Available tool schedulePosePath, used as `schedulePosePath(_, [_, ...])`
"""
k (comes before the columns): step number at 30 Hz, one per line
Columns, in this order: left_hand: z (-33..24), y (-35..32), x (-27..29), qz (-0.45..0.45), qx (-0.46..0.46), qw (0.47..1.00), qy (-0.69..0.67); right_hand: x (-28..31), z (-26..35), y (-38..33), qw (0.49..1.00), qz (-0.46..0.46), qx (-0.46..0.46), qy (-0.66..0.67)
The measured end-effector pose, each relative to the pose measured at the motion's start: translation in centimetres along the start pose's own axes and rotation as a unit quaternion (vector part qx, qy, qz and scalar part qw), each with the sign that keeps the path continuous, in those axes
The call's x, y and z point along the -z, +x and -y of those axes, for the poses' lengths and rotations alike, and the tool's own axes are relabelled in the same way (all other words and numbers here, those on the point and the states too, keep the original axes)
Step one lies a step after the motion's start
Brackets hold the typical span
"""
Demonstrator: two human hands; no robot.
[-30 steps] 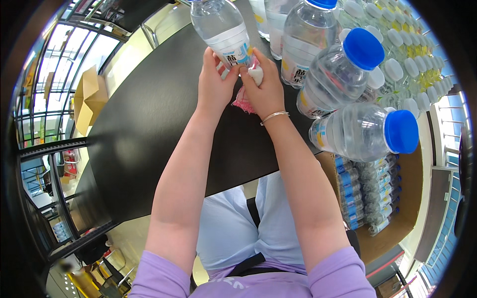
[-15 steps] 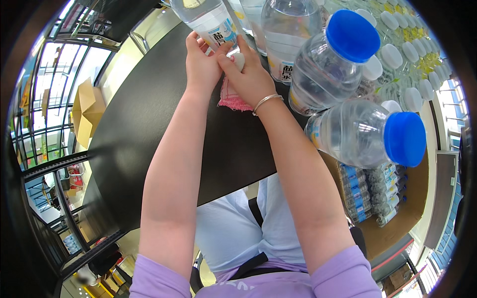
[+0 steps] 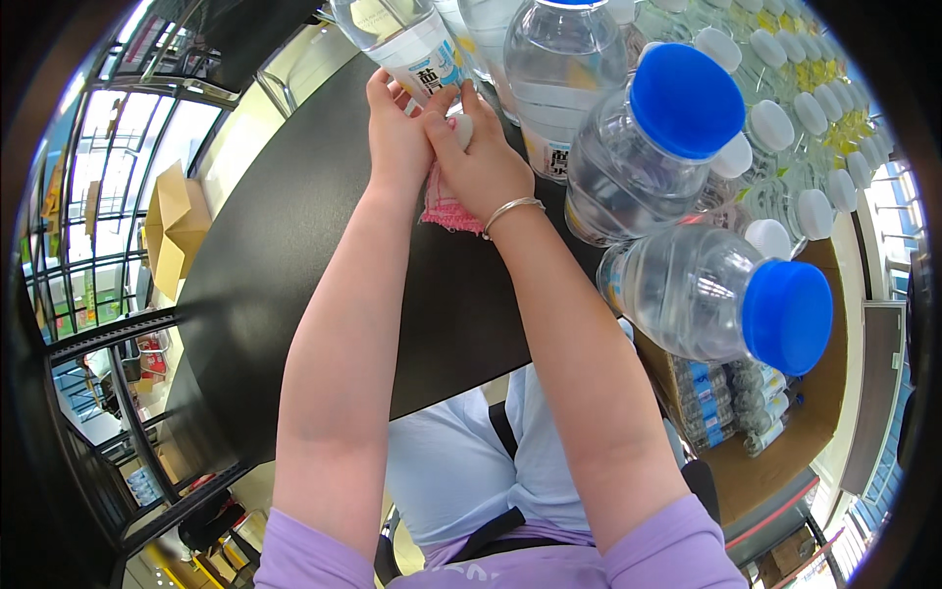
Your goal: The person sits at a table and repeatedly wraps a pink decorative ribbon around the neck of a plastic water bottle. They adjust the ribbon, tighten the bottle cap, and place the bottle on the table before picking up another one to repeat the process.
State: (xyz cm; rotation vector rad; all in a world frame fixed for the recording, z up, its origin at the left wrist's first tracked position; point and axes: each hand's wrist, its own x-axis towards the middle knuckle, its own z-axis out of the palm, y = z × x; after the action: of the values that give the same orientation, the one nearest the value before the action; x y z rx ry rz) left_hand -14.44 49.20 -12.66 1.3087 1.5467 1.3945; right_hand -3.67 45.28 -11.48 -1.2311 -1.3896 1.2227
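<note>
A clear bottle (image 3: 407, 44) with a white, blue and yellow label tilts away from me above the black table, its near end down between my hands. My left hand (image 3: 399, 137) is curled round its lower left side. My right hand (image 3: 486, 162) closes on the right side of that same end, thumb across toward the left hand. A small white rounded piece (image 3: 460, 130) shows under the right thumb; whether it belongs to the bottle I cannot tell. Below the palms a frayed pink cloth (image 3: 449, 208) hangs or lies, partly covered by the right hand.
Right of my hands stand large clear bottles with blue caps (image 3: 687, 100), one (image 3: 687, 285) leaning toward my right forearm. Rows of white-capped bottles (image 3: 770, 126) fill the far right. An open carton (image 3: 765, 481) of bottles sits below the table's edge (image 3: 461, 383). Another carton (image 3: 177, 226) is at left.
My right hand and the cloth sit slightly further left and nearer me in the picture. The blue-capped bottles appear lower in view. Both hands keep their hold on the labelled bottle.
</note>
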Motion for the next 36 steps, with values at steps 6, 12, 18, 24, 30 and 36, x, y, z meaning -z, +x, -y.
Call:
schedulePosePath(6, [-0.1, 0.3, 0.1, 0.001, -0.004, 1.0, 0.007, 0.3, 0.7, 0.1, 0.998, 0.034, -0.049, -0.033])
schedulePosePath(12, [-0.6, 0.3, -0.1, -0.001, -0.012, 1.0, 0.025, 0.4, 0.8, 0.3, 0.996, 0.044, -0.072, -0.039])
schedulePosePath(18, [-0.7, 0.3, 0.2, 0.006, -0.028, 0.999, 0.039, 0.2, 0.9, 0.3, 0.997, 0.036, -0.069, -0.021])
schedulePosePath(24, [-0.6, 0.3, 0.2, -0.001, -0.023, 0.999, 0.033, 0.2, 0.8, 0.4, 0.996, 0.028, -0.061, -0.052])
schedulePosePath(30, [0.2, 0.3, 0.5, -0.003, -0.01, 0.999, 0.034, 0.1, 0.8, 0.4, 0.996, 0.021, -0.066, -0.058])
schedulePosePath(36, [1.9, -1.4, 3.9, 0.027, 0.045, 0.996, 0.077, 0.1, 0.7, -0.4, 0.997, 0.015, -0.055, -0.057])
